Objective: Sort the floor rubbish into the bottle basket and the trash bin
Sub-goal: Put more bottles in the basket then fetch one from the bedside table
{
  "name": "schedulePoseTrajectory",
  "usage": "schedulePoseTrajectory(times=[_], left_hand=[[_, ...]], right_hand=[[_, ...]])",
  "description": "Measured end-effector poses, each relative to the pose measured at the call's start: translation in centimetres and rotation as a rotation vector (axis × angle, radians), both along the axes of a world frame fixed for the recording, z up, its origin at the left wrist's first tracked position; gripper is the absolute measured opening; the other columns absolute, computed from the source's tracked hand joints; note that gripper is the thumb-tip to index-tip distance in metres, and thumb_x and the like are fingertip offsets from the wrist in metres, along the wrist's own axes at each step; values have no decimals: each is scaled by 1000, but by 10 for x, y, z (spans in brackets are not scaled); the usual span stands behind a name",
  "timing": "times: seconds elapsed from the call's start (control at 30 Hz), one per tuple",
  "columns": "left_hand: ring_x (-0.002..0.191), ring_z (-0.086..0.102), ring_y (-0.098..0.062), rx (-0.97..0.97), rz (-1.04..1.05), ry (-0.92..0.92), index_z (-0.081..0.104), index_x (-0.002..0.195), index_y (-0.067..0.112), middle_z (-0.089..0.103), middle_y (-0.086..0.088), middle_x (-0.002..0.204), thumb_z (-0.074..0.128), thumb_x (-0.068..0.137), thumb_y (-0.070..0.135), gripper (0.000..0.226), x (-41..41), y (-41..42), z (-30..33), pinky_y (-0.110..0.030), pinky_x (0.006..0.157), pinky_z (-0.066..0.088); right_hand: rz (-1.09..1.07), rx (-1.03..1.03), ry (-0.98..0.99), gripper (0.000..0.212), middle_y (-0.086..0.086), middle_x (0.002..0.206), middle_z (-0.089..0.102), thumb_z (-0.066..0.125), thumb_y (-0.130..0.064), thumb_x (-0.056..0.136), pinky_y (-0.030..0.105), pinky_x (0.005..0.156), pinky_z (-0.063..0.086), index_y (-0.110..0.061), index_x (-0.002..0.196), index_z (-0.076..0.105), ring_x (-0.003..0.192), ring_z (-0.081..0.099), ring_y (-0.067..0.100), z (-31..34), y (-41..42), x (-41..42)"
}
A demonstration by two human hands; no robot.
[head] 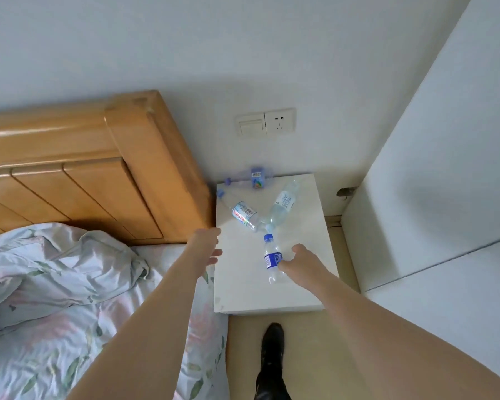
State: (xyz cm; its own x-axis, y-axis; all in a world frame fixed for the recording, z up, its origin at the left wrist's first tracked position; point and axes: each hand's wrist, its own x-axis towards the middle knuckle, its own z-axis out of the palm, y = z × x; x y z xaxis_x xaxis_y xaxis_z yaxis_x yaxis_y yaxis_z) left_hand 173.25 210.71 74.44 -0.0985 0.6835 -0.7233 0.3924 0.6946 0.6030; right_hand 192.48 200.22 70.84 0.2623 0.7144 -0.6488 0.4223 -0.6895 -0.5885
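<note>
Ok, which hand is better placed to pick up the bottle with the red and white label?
Left. The left hand is open beside the red-and-white-label bottle; the right hand already grips the blue-label bottle.

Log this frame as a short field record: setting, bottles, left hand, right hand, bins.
setting: white bedside cabinet beside wooden-headboard bed
bottles: four clear plastic bottles lying on the cabinet top: blue-label bottle, red-and-white-label bottle, pale-label bottle, barcode-label bottle at the wall
left hand: fingers straight, holds nothing, at cabinet's left edge
right hand: at the blue-label bottle; grip unclear
bins: bottle basket and trash bin not in view
</note>
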Motion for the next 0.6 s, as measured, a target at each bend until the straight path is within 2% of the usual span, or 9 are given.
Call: schedulePoseTrajectory(times=[0.07,0.13,0.2,0.27,0.37,0.47,0.6], left_hand=[[77,59,-20,-65,36,-29,55,104,11,54,-5,98,53,95,26,18,10,54,-51,-35,78,48],[79,60,-18,-121,70,-55,54,113,12,55,-2,104,56,94,32,27,21,96,-93,-37,81,49],[88,61,-20,-181,78,-29,51,117,15,54,-2,110,59,92,40,37,35,136,-141,-39,82,52],[98,61,-25,-219,103,-19,48,118,17,54,-1,105,62,86,51,49,48,163,-172,-42,84,54],[94,61,-26,-234,170,37,46,113,20,58,0,97,67,70,65,66,68,197,-220,-44,81,55],[86,62,-23,-190,226,36,35,118,21,62,-4,98,72,70,56,70,84,210,-249,-35,66,51],[84,67,-28,-209,241,12,38,112,19,64,-8,100,71,54,44,71,89,198,-262,-47,78,59]], right_hand=[[-23,-73,-15,25,2,90,53,56,-23,82,26,53,36,-12,102,44,65,49,14,-40,43,-6],[-39,-130,-47,23,-1,84,51,57,-23,82,26,55,37,-12,97,42,64,49,13,-78,77,-6],[-36,-195,-76,34,2,94,56,60,-32,82,30,66,45,-12,103,43,78,58,19,-122,108,-5],[-9,-270,-124,50,4,105,55,63,-40,79,34,79,49,-13,114,39,96,59,26,-152,122,-5],[36,-355,-172,67,2,109,49,67,-41,74,32,77,45,-18,124,30,102,55,26,-195,133,-9],[13,-315,-165,60,1,107,46,67,-36,72,32,76,44,-20,119,33,101,53,26,-219,135,-13],[20,-295,-44,51,-1,105,49,65,-29,70,34,73,53,-21,112,37,91,61,25,-217,135,-5]])
